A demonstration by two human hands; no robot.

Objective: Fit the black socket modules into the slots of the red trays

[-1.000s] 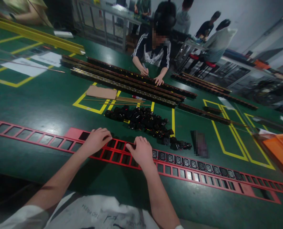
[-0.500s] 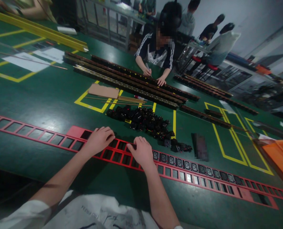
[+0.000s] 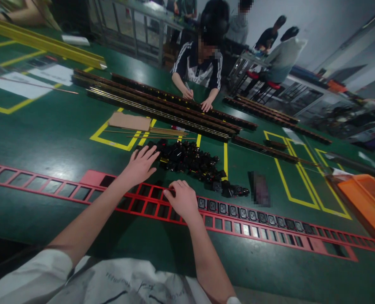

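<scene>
My left hand (image 3: 140, 166) reaches over the left end of a heap of black power sockets (image 3: 190, 158), fingers stretched out and nothing seen in it. My right hand (image 3: 183, 198) lies on a long red slotted frame (image 3: 149, 192), its fingers curled over the far edge; the fingertips are hidden. Just right of that hand, a row of black sockets (image 3: 222, 208) sits in the frame's far row of openings. The near row of openings shows the table through it.
Across the table a person (image 3: 200, 67) holds a pen over long dark rails (image 3: 162, 103). Cardboard (image 3: 129, 121) and thin rods (image 3: 165, 132) lie behind the heap. A dark blurred object (image 3: 259, 188) and an orange bin (image 3: 364, 202) are on the right.
My left hand has left the red frame and moved forward to the heap, its fingers straightening. My right hand stays on the frame. The whole view has shifted slightly.
</scene>
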